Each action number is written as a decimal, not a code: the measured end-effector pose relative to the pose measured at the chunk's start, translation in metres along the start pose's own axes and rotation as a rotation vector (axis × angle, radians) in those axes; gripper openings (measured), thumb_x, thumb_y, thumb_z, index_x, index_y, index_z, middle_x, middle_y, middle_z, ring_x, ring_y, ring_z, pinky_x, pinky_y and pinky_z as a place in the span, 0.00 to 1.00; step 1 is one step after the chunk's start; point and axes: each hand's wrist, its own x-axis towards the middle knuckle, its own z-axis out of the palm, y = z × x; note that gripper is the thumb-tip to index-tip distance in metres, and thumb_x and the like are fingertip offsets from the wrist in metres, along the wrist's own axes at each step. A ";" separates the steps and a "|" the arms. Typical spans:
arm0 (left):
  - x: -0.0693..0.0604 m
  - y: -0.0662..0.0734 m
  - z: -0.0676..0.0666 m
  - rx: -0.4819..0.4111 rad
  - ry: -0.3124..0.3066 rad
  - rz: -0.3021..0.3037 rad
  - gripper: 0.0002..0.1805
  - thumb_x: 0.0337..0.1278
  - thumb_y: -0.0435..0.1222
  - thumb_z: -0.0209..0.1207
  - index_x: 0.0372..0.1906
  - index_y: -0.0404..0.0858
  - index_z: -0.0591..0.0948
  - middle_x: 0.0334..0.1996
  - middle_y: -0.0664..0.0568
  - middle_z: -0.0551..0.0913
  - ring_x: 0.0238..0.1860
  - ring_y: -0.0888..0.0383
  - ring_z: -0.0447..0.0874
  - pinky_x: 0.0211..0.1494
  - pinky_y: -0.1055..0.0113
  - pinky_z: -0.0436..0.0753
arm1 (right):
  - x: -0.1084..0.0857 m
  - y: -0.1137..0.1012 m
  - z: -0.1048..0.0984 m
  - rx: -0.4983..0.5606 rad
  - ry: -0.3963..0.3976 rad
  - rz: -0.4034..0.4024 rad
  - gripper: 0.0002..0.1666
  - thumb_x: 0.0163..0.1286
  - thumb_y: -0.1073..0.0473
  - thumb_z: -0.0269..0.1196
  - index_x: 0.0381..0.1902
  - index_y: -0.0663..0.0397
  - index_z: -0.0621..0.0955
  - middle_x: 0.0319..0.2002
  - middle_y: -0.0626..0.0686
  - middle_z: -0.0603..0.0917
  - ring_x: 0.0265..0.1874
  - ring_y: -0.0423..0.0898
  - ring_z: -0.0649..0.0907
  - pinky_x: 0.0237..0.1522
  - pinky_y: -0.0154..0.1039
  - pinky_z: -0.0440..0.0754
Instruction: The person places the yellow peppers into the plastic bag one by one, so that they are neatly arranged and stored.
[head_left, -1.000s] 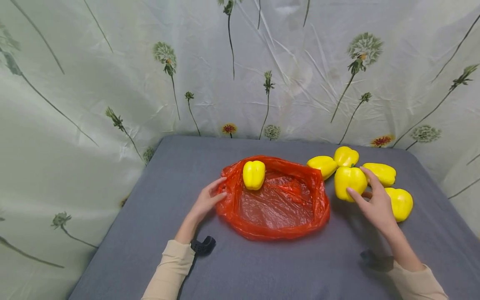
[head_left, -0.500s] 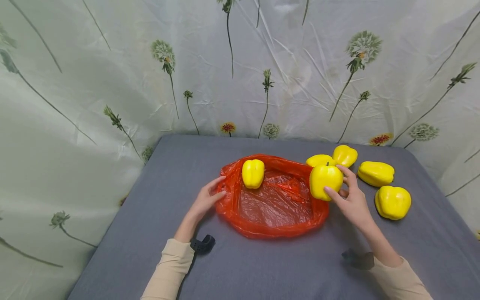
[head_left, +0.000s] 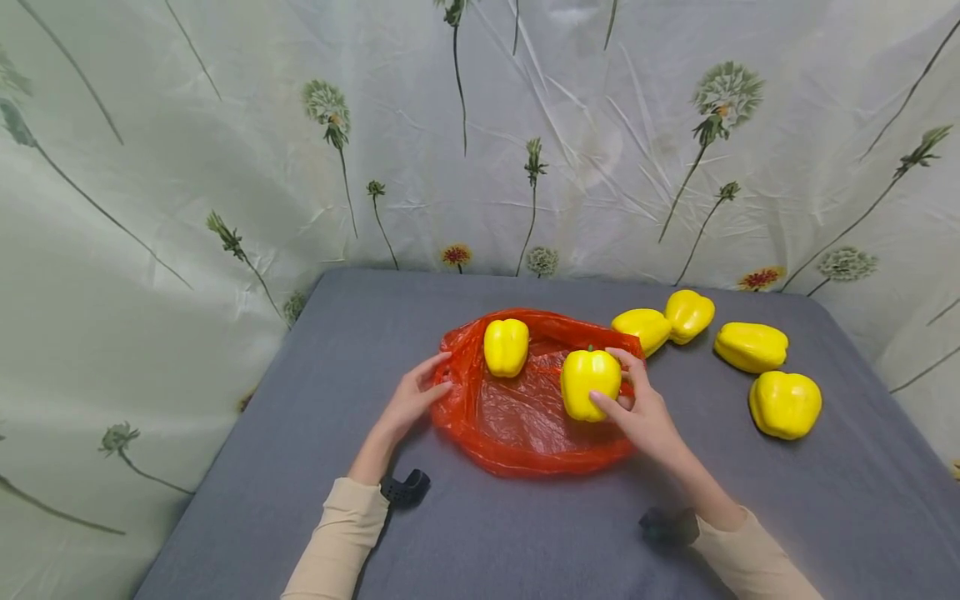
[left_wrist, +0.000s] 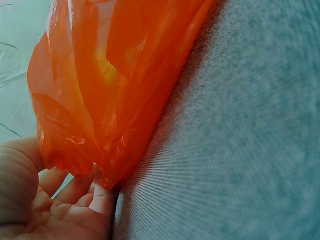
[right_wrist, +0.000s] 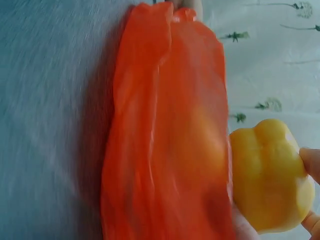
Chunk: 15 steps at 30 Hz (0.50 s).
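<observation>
A red plastic bag (head_left: 540,463) lies spread with its mouth up on the grey surface. My left hand (head_left: 409,405) holds the bag's left end, thumb and fingers about the gathered plastic (left_wrist: 112,165). Inside the mouth, at the left, sits one yellow bell pepper (head_left: 506,347). Over the right part of the mouth, my right hand (head_left: 647,419) grips another yellow bell pepper (head_left: 588,387), its stem up. In the right wrist view that held pepper (right_wrist: 267,175) shows beyond the bag's side (right_wrist: 145,125), with fingertips on it.
To the right of the bag lie several more yellow peppers: one pepper (head_left: 647,329) close to its rim, one behind (head_left: 688,316), one on its side (head_left: 752,347) and one nearer me (head_left: 786,405). A flower-print curtain (head_left: 585,167) hangs behind the grey surface (head_left: 375,317).
My right hand has carried the pepper leftward from the group on the right to over the bag's mouth. The left hand has stayed at the bag's left end.
</observation>
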 end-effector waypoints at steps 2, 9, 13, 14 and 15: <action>0.000 0.000 0.000 0.002 0.000 0.002 0.31 0.62 0.34 0.55 0.69 0.40 0.62 0.69 0.40 0.64 0.60 0.40 0.73 0.47 0.77 0.80 | 0.003 -0.001 0.007 0.009 -0.022 0.011 0.42 0.65 0.49 0.60 0.70 0.39 0.51 0.61 0.64 0.65 0.41 0.50 0.83 0.47 0.40 0.84; -0.001 -0.001 0.000 -0.001 -0.005 0.001 0.31 0.62 0.34 0.55 0.70 0.40 0.61 0.70 0.40 0.63 0.61 0.40 0.73 0.48 0.77 0.79 | 0.014 0.001 0.036 0.037 -0.067 0.027 0.40 0.63 0.48 0.62 0.68 0.35 0.55 0.59 0.62 0.68 0.39 0.49 0.83 0.44 0.38 0.84; 0.000 -0.001 -0.001 -0.007 0.000 0.007 0.31 0.62 0.33 0.55 0.69 0.39 0.62 0.69 0.39 0.63 0.61 0.40 0.72 0.47 0.78 0.79 | 0.019 0.000 0.050 0.035 -0.091 0.051 0.41 0.63 0.49 0.63 0.68 0.34 0.55 0.57 0.60 0.69 0.32 0.47 0.80 0.36 0.36 0.82; 0.000 -0.001 -0.001 -0.003 0.002 0.010 0.31 0.62 0.33 0.55 0.69 0.39 0.62 0.69 0.39 0.63 0.61 0.40 0.72 0.47 0.78 0.79 | 0.020 -0.001 0.053 0.033 -0.100 0.057 0.41 0.63 0.48 0.63 0.67 0.33 0.55 0.57 0.59 0.68 0.30 0.47 0.79 0.34 0.36 0.82; 0.000 -0.001 -0.001 -0.002 0.004 0.010 0.31 0.62 0.33 0.55 0.69 0.39 0.62 0.69 0.39 0.63 0.61 0.40 0.72 0.47 0.78 0.79 | 0.021 -0.002 0.056 0.028 -0.102 0.062 0.41 0.63 0.48 0.63 0.67 0.33 0.55 0.56 0.59 0.69 0.27 0.47 0.78 0.31 0.37 0.81</action>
